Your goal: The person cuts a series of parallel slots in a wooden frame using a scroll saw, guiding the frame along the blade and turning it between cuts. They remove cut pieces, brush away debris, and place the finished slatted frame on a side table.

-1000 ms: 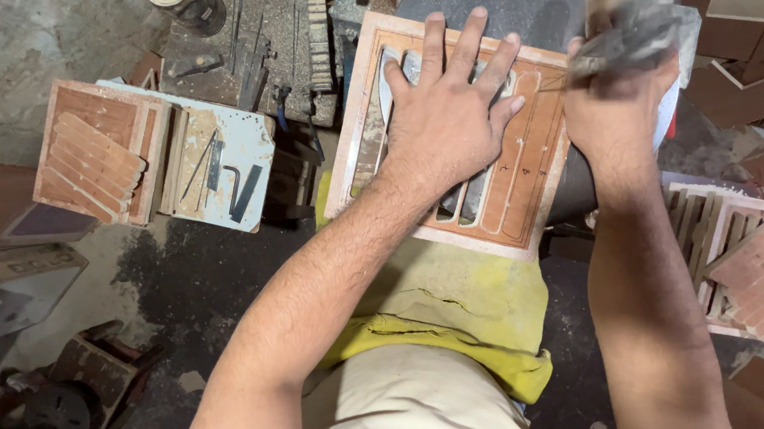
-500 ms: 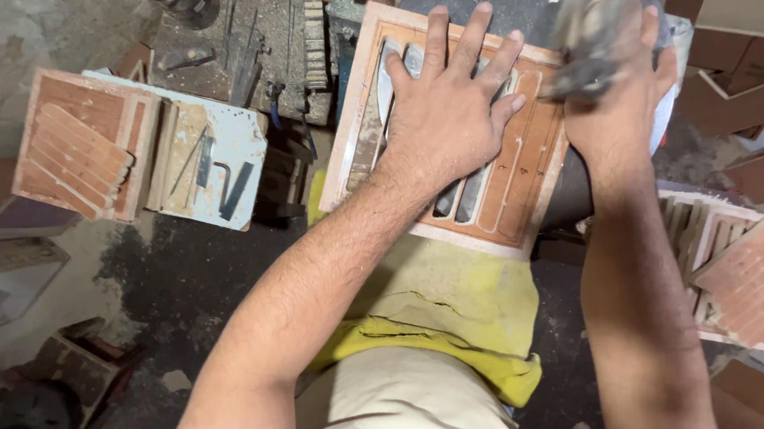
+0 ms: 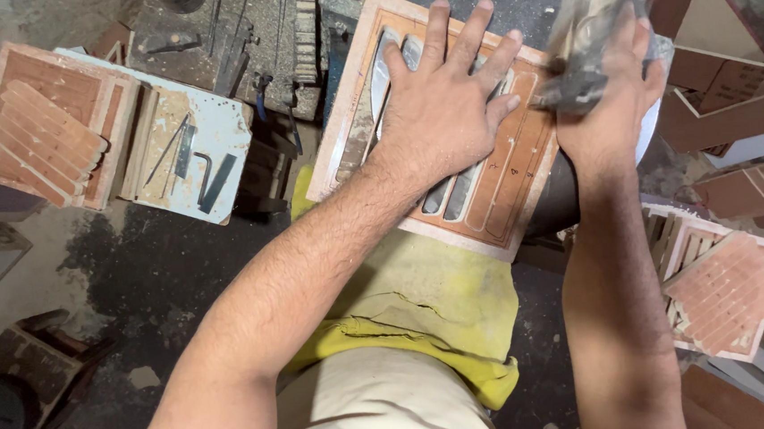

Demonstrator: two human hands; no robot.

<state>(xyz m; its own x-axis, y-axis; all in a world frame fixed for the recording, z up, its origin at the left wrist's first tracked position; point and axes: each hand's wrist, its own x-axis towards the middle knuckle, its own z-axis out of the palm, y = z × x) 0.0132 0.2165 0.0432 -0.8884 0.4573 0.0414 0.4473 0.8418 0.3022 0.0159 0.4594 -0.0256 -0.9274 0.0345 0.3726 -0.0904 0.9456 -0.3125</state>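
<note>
Left hand [image 3: 447, 116] flat, fingers spread, pressing slotted wooden frame [image 3: 523, 173] on bench. Right hand [image 3: 612, 109] clenched round blurred hammer [image 3: 597, 25], just beside left fingertips. Risk: glancing blow strikes fingers, frame skids.

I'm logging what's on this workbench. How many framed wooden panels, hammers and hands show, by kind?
Framed wooden panels: 3, one under the left hand at, one far left, one lower right
Hammers: 1, blurred, gripped by the right hand
Hands: 2
Total: 6
</note>
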